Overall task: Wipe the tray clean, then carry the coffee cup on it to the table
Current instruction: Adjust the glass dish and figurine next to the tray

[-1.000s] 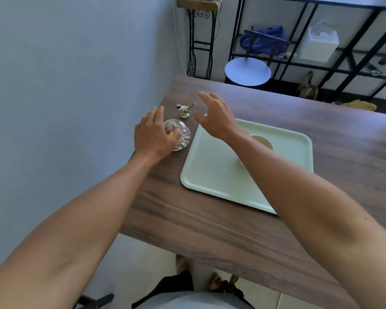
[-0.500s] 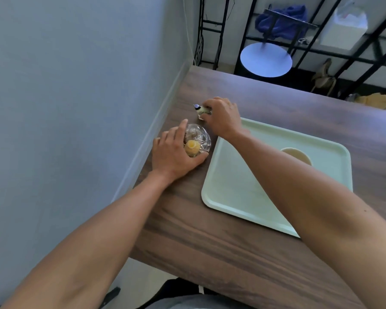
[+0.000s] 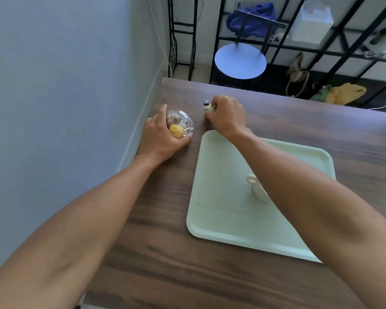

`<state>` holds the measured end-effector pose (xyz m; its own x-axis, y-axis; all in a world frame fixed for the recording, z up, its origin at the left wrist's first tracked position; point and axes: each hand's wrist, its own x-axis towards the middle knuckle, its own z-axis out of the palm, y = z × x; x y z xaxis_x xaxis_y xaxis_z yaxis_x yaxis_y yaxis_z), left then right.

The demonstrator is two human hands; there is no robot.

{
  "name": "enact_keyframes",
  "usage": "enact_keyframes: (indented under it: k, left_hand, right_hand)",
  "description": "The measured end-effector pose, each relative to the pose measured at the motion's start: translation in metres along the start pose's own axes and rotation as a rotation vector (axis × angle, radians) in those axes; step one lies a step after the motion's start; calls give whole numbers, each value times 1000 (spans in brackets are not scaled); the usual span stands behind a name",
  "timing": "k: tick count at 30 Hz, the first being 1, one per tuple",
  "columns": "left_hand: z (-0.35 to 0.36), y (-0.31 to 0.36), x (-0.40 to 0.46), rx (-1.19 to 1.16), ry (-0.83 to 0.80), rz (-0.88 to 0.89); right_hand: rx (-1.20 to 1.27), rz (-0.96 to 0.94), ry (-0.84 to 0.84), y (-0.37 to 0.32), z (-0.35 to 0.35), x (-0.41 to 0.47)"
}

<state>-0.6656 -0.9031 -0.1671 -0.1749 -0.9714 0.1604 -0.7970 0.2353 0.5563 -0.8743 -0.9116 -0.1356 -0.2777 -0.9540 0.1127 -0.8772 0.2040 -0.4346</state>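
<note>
While the pale green tray (image 3: pixel 221 197) lies flat on the dark wooden table (image 3: pixel 165 253), both hands work just beyond its far left corner. Left of the tray, the left hand (image 3: pixel 158 139) is wrapped around a small cut-glass bowl (image 3: pixel 183 123) that holds a yellow lump and something brownish. Nearer the tray's far corner, the right hand (image 3: pixel 226 117) is closed on a small pale figurine (image 3: pixel 208 107) with a dark tip, and its forearm crosses over the tray. The tray is rectangular with rounded corners and a raised rim, its surface plain and matte. On the tray, toward its middle, stands a cream coffee cup (image 3: pixel 257 190), mostly hidden by the right forearm, only its looped handle and part of its side showing, well apart from both hands.
</note>
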Motion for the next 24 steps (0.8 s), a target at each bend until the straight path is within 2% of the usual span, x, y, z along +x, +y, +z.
enact_keyframes:
  k: [12, 24]
  left_hand:
    - [25, 26, 66, -19, -69, 78]
    - [30, 34, 75, -3, -91, 108]
  right_hand:
    - [35, 251, 99, 49, -22, 1]
    - [87, 289, 110, 49, -22, -3]
